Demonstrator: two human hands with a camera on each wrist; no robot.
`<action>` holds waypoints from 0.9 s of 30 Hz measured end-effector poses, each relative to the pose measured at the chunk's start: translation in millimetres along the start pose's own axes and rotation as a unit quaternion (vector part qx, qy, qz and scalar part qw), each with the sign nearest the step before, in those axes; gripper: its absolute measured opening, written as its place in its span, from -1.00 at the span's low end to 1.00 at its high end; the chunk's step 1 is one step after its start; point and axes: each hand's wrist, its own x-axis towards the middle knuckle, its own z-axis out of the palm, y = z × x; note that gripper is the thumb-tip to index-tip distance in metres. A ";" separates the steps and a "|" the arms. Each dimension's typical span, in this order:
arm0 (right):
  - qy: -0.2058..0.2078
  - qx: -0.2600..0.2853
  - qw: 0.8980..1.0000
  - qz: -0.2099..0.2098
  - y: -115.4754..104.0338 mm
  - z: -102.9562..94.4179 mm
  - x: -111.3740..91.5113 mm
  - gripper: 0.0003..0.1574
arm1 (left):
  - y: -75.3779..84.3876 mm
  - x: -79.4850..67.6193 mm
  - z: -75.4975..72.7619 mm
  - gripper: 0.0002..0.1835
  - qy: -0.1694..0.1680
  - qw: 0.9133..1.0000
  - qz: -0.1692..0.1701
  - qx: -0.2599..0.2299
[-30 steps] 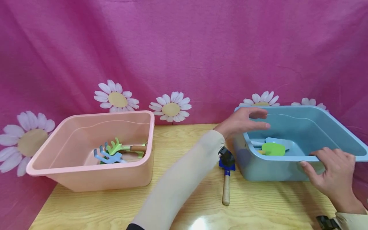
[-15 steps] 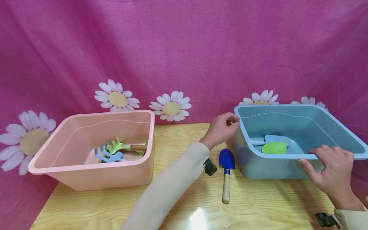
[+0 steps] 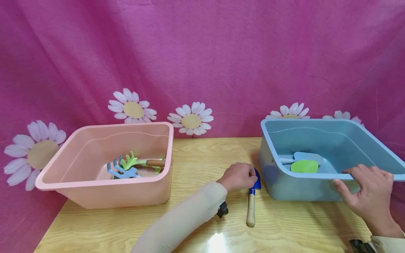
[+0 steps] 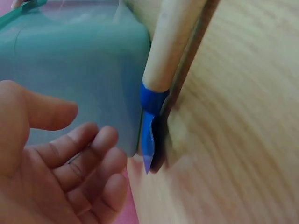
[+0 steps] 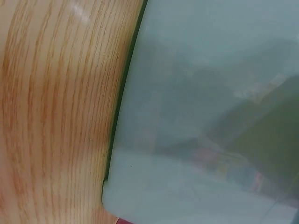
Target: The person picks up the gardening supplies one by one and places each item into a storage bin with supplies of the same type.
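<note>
A small trowel (image 3: 251, 211) with a blue blade and wooden handle lies on the table between two tubs. Over its blade hovers my left hand (image 3: 238, 176), hiding part of the blade. In the left wrist view, the same hand (image 4: 60, 182) has loosely bent fingers, apart from the trowel (image 4: 163, 51), with nothing between them. My right hand (image 3: 368, 191) grips the front rim of the blue tub (image 3: 307, 189), thumb outside and fingers over the edge. Inside that tub lie a light-blue trowel (image 3: 308, 157) and a green scoop-like blade (image 3: 304, 166). The right wrist view shows only tub wall (image 5: 187, 116) and table.
At the left stands a pink tub (image 3: 110, 195) holding a light-blue hand rake (image 3: 123, 173), a green hand rake (image 3: 129, 162) and other partly hidden tools. A pink flowered cloth (image 3: 202, 63) hangs behind the wooden table (image 3: 196, 154).
My left hand has drawn back from over the blue tub, leftward past its rim, then down to the trowel's blade. My right hand has stayed on the rim.
</note>
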 end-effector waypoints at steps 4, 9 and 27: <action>-0.002 -0.003 1.000 -0.001 -0.5 -0.1 -0.4 0.07 | -0.6 -4.9 1.7 -0.53 -0.015 1.000 -0.019 0.005; 0.013 0.001 1.000 -0.009 -1.3 -0.3 1.4 0.06 | -0.6 -6.9 0.1 -0.45 -0.030 0.998 -0.048 -0.010; 0.014 0.001 1.000 -0.007 -0.8 2.2 -0.8 0.08 | -10.1 -26.2 23.1 -0.41 -0.054 0.996 -0.071 -0.026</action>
